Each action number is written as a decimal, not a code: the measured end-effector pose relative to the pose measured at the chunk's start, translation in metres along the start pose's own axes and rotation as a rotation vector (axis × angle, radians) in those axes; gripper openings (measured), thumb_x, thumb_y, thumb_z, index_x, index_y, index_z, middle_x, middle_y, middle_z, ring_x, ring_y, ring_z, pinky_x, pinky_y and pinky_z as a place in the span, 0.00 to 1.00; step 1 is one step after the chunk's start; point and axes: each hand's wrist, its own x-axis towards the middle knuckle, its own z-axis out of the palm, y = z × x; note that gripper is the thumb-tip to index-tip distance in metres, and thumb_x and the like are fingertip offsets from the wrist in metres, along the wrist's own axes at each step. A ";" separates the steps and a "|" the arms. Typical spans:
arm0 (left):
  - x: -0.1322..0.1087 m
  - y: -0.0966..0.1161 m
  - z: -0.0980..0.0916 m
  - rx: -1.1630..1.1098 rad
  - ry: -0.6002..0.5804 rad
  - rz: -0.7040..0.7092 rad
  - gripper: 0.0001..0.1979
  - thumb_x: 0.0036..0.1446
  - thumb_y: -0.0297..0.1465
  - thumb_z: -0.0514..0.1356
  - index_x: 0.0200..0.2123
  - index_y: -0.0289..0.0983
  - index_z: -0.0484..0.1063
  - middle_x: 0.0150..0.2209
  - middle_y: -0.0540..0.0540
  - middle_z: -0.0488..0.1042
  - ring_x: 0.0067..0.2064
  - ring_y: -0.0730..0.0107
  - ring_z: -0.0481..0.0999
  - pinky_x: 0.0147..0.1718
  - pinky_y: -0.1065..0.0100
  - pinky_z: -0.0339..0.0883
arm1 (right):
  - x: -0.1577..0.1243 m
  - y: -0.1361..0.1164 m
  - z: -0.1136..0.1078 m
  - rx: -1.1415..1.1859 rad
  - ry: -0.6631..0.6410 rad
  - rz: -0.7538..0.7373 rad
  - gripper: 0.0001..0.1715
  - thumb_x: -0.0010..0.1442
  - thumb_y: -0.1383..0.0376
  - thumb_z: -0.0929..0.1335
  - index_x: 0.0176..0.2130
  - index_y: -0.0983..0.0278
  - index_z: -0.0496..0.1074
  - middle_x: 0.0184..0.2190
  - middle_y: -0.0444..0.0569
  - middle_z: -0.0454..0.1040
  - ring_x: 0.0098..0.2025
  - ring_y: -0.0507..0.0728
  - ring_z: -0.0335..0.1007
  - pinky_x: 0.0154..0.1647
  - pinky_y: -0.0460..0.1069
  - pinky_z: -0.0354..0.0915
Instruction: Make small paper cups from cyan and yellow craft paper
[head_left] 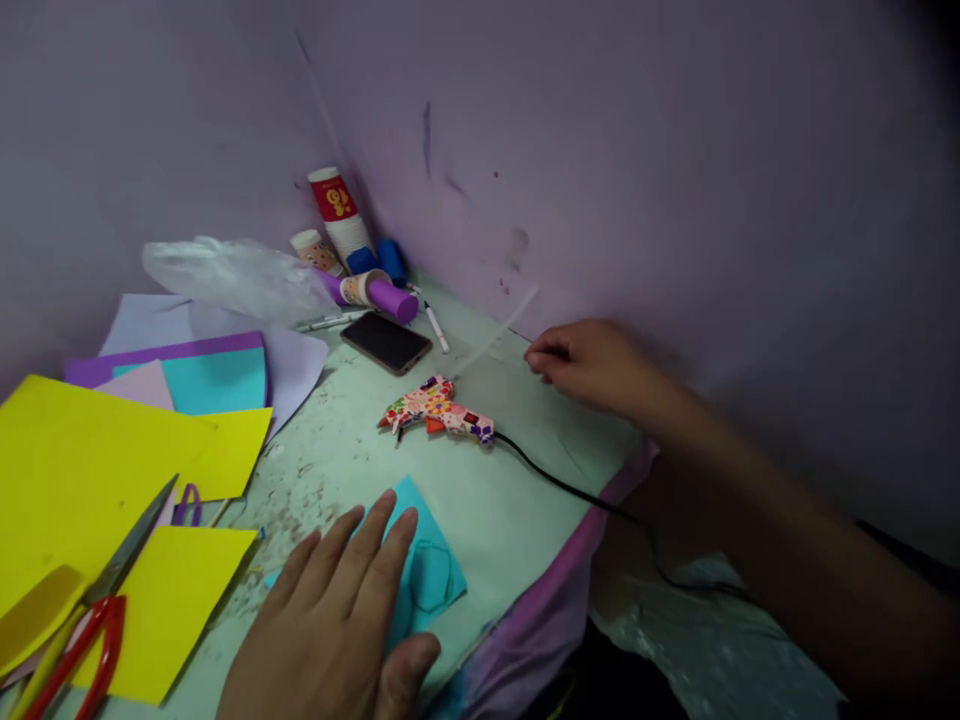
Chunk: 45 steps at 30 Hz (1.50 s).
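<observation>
My left hand [341, 600] lies with fingers stretched out over a light-blue craft sheet [442, 575], which has a curved line on it. The palm hides part of this sheet. My right hand [581, 365] is beside the wall at the table's far right edge, its fingers curled together and nothing seen in them. Between the hands lies a flower-patterned hot glue gun [431, 408], nozzle to the left. A clear glue stick [499, 330] sticks out of its back end, a short way from my right fingertips. Its black cord [570, 487] runs off the table's right edge.
Red-handled scissors [112, 605] rest on yellow sheets [112, 450] at left. Behind are purple and blue sheets [217, 375], a plastic bag [232, 275], stacked paper cups [341, 215], a purple roll [394, 300], a phone [386, 342] and a white pen [435, 327].
</observation>
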 end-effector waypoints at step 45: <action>-0.015 -0.004 0.002 -0.319 -0.179 -0.139 0.27 0.63 0.45 0.38 0.63 0.43 0.49 0.61 0.43 0.58 0.59 0.49 0.59 0.54 0.48 0.55 | -0.084 -0.079 0.055 0.968 -0.201 -0.072 0.04 0.53 0.71 0.63 0.28 0.64 0.65 0.18 0.37 0.60 0.20 0.47 0.57 0.24 0.43 0.55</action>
